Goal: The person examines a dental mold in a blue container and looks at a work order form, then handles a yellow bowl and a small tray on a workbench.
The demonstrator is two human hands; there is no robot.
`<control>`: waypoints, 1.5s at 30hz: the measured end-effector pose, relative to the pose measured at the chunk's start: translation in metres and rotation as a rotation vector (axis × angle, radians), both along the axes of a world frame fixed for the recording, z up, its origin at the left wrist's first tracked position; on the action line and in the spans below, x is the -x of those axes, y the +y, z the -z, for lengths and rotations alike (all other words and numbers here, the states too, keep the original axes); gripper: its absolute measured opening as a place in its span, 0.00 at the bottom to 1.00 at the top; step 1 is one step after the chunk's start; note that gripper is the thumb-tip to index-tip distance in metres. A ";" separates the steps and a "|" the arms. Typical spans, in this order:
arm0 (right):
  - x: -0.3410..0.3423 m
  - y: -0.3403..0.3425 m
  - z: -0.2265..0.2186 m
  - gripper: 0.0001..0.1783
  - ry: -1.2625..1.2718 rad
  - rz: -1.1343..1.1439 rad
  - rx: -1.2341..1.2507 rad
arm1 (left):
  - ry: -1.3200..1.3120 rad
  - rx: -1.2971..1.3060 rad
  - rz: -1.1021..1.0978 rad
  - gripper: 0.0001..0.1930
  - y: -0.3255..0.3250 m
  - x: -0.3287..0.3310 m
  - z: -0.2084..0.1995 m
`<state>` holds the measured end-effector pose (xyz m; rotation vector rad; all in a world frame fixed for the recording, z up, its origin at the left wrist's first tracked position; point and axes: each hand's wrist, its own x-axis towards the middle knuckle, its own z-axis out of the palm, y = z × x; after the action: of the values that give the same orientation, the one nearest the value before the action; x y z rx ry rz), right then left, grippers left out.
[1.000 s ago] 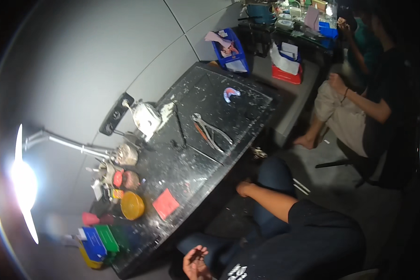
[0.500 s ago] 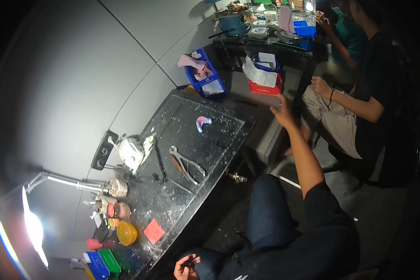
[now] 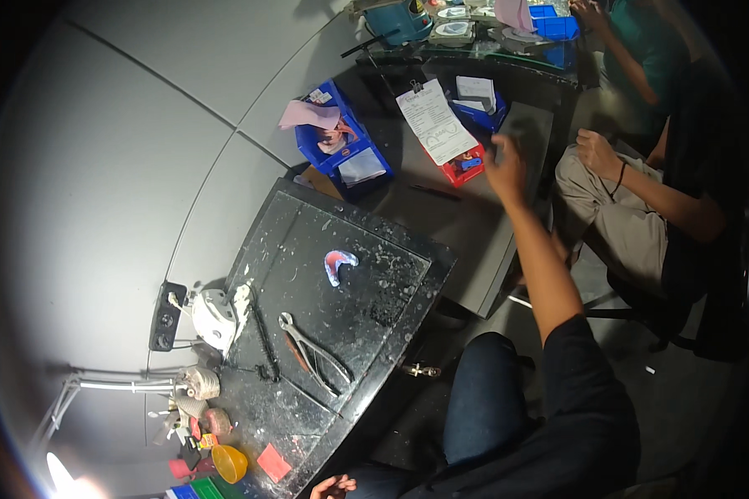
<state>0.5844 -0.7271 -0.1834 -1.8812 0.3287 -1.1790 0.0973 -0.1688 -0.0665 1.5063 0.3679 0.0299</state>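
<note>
My right hand [image 3: 506, 170] reaches forward with its fingers apart, just right of a red bin [image 3: 455, 177]. A paper form [image 3: 437, 123] with a black clip [image 3: 416, 86] lies over that bin, apart from my fingers; small blue and red items show beneath its lower edge. My left hand [image 3: 334, 487] is low at the lower edge, beside the workbench [image 3: 374, 241], loosely open with nothing visible in it; part of it is cut off. On the bench lie a pink and white horseshoe-shaped dental piece [image 3: 338, 264] and pliers [image 3: 312, 353].
Blue bins [image 3: 338, 137] stand beyond the bench, another blue bin [image 3: 480, 100] behind the red one. A white device [image 3: 216, 320], a yellow bowl [image 3: 230, 463] and a red square sheet [image 3: 273, 462] sit along the bench. A seated co-worker's hand [image 3: 597, 154] is at the right.
The view has shifted, so the bench appears lower. The paper form, curled over the red bin before, now lies flatter and uncovers part of the bin. My right arm stays stretched out.
</note>
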 end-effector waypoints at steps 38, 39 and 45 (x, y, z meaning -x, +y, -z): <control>0.101 0.006 -0.050 0.11 0.458 -0.185 0.282 | 0.042 -0.021 0.065 0.22 -0.010 -0.009 0.001; 0.101 0.005 -0.051 0.11 0.361 -0.177 0.282 | 0.040 -0.021 0.064 0.22 -0.011 -0.008 0.001; 0.098 0.019 -0.052 0.12 0.533 -0.237 0.249 | 0.034 -0.016 0.061 0.22 -0.010 -0.005 0.000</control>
<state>0.4869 -0.7077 -0.1317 -2.3690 0.2418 -0.5652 0.1024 -0.1786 -0.0667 1.5345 0.3494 -0.0413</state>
